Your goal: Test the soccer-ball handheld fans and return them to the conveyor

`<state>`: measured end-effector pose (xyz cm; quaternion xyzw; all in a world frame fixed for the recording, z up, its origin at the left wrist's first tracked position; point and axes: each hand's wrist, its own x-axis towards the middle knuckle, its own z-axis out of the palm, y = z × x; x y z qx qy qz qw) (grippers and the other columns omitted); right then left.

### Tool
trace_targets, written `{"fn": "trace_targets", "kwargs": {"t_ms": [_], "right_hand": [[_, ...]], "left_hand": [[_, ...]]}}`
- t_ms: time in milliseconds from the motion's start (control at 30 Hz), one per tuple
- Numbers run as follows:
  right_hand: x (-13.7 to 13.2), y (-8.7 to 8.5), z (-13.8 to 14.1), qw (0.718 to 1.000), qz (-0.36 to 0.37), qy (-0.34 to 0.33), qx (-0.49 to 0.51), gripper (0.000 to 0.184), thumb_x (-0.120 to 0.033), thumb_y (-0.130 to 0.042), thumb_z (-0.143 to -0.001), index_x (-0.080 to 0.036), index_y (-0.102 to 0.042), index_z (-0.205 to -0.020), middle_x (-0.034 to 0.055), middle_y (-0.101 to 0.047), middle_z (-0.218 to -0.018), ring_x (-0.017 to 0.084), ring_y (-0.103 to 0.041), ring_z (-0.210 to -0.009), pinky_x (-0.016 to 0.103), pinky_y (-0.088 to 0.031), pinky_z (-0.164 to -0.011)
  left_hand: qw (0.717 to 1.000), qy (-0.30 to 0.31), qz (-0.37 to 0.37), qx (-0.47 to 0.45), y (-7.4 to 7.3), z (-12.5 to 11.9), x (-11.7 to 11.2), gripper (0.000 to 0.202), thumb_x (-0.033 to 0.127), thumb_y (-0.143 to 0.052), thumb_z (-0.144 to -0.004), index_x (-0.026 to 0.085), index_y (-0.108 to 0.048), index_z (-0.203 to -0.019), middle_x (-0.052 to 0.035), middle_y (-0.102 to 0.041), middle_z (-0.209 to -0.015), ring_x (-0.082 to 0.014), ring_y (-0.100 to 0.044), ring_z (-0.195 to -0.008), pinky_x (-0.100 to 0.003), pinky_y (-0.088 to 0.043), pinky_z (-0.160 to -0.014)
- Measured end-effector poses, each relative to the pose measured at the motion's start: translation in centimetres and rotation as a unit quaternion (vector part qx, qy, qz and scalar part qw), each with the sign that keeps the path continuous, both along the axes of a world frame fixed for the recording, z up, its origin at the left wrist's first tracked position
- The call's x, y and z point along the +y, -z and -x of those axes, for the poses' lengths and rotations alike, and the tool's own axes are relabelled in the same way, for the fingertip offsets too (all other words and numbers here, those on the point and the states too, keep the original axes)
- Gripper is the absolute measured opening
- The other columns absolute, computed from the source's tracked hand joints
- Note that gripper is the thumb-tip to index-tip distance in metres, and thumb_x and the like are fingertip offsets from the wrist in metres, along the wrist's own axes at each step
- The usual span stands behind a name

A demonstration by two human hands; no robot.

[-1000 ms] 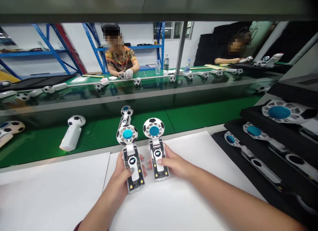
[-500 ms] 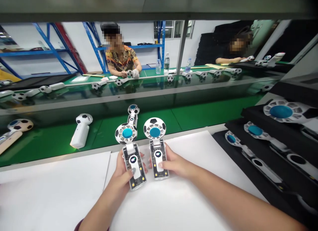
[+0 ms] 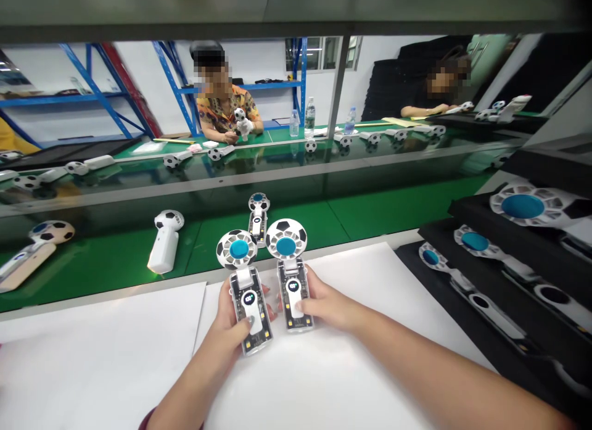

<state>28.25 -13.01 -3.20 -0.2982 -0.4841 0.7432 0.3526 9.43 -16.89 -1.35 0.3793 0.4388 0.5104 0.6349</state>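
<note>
Nearest, a smooth white work surface (image 3: 115, 350) spans the foreground. Above it, the left hand (image 3: 231, 322) is closed around a clear-cased handheld device with a black-and-white football-patterned round head and turquoise centre (image 3: 245, 278), thumb on its white front strip. The right hand (image 3: 326, 303) likewise grips a matching clear-cased device with a football-patterned head (image 3: 293, 286), held upright just beside the first; both displays are lit. At right, black stepped trays (image 3: 439, 288) hold similar units. Beyond, a glossy green belt (image 3: 393, 214) carries a white ball-headed device (image 3: 164, 248), among others. Farthest, a person in a patterned shirt (image 3: 226, 112) holds a ball-headed unit (image 3: 240, 115).
</note>
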Motion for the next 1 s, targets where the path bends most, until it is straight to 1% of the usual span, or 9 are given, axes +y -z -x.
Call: {"fn": "trace_targets", "kwargs": {"t_ms": [200,300,400,533,633,767,867,933,1000], "right_hand": [[0.1,0.5,0.0,1.0,-0.005,0.004,0.001,0.071,-0.025,-0.068,-0.065,-0.022,-0.029,-0.125,0.0056,-0.054,-0.107,0.022,-0.054,-0.1,0.041,-0.041,-0.089],[0.1,0.8,0.0,1.0,-0.006,0.006,0.009,0.07,-0.025,-0.068,-0.066,-0.022,-0.03,-0.124,0.0054,-0.054,-0.107,0.022,-0.054,-0.102,0.041,-0.04,-0.09],[0.1,0.8,0.0,1.0,-0.002,0.011,0.019,0.068,-0.024,-0.067,-0.065,-0.022,-0.031,-0.122,0.0055,-0.056,-0.105,0.023,-0.055,-0.1,0.042,-0.041,-0.089],[0.2,0.7,0.0,0.999,0.004,0.017,0.037,0.066,-0.023,-0.068,-0.064,-0.022,-0.032,-0.119,0.0062,-0.058,-0.102,0.024,-0.059,-0.095,0.042,-0.045,-0.082],[0.1,0.6,0.0,0.998,0.004,0.02,0.062,0.063,-0.024,-0.07,-0.064,-0.022,-0.033,-0.115,0.0058,-0.059,-0.1,0.023,-0.06,-0.092,0.041,-0.046,-0.079],[-0.5,-0.1,0.0,0.995,-0.006,0.015,0.1,0.06,-0.026,-0.073,-0.065,-0.021,-0.036,-0.111,0.0055,-0.06,-0.097,0.022,-0.061,-0.089,0.04,-0.046,-0.078],[-0.9,-1.3,-0.4,0.993,-0.013,0.006,0.119,0.06,-0.027,-0.075,-0.063,-0.021,-0.038,-0.111,0.0058,-0.059,-0.102,0.022,-0.061,-0.09,0.04,-0.047,-0.079],[-0.8,-2.6,-0.7,0.99,-0.01,0.009,0.139,0.06,-0.03,-0.076,-0.063,-0.023,-0.04,-0.111,0.0059,-0.057,-0.106,0.022,-0.061,-0.091,0.042,-0.047,-0.079],[-0.6,-4.4,-1.2,0.993,-0.026,0.007,0.116,0.05,-0.034,-0.075,-0.064,-0.019,-0.049,-0.104,0.0063,-0.059,-0.101,0.022,-0.06,-0.09,0.042,-0.047,-0.081]], "left_hand": [[1.0,-0.014,0.011,-0.002,-0.1,-0.1,0.0,0.069,0.027,-0.074,-0.06,0.028,-0.037,-0.119,-0.0073,-0.057,-0.11,-0.0225,-0.061,-0.076,-0.043,-0.05,-0.078],[1.0,-0.016,0.012,0.002,-0.2,-0.1,0.0,0.067,0.027,-0.074,-0.061,0.027,-0.039,-0.118,-0.0077,-0.056,-0.112,-0.0234,-0.062,-0.078,-0.043,-0.05,-0.079],[1.0,-0.006,0.0,0.015,0.1,-0.1,0.0,0.067,0.029,-0.074,-0.062,0.027,-0.037,-0.118,-0.0088,-0.056,-0.112,-0.0237,-0.062,-0.078,-0.042,-0.051,-0.076],[0.998,0.003,-0.03,0.054,0.7,-0.2,-0.1,0.076,0.035,-0.073,-0.064,0.026,-0.028,-0.124,-0.012,-0.055,-0.112,-0.0249,-0.062,-0.077,-0.04,-0.052,-0.07],[0.996,-0.008,-0.046,0.074,0.4,-0.5,-0.4,0.074,0.033,-0.072,-0.066,0.027,-0.026,-0.124,-0.0129,-0.053,-0.113,-0.0263,-0.062,-0.081,-0.039,-0.053,-0.067],[0.994,-0.028,-0.088,0.06,-1.0,-0.8,-1.0,0.069,0.033,-0.074,-0.064,0.028,-0.031,-0.119,-0.012,-0.05,-0.119,-0.027,-0.061,-0.086,-0.036,-0.054,-0.065],[0.993,-0.062,-0.097,0.031,-2.6,-1.0,-1.5,0.067,0.035,-0.078,-0.059,0.03,-0.039,-0.113,-0.0079,-0.052,-0.121,-0.027,-0.06,-0.09,-0.035,-0.054,-0.067],[0.992,-0.097,-0.078,0.0,-4.0,-0.8,-1.8,0.064,0.039,-0.081,-0.055,0.03,-0.047,-0.108,-0.0049,-0.058,-0.113,-0.026,-0.06,-0.089,-0.036,-0.054,-0.069],[0.993,-0.095,-0.062,-0.016,-5.4,-0.5,-1.9,0.058,0.048,-0.081,-0.051,0.024,-0.057,-0.098,-0.0043,-0.064,-0.096,-0.0244,-0.061,-0.082,-0.034,-0.054,-0.069]]}}
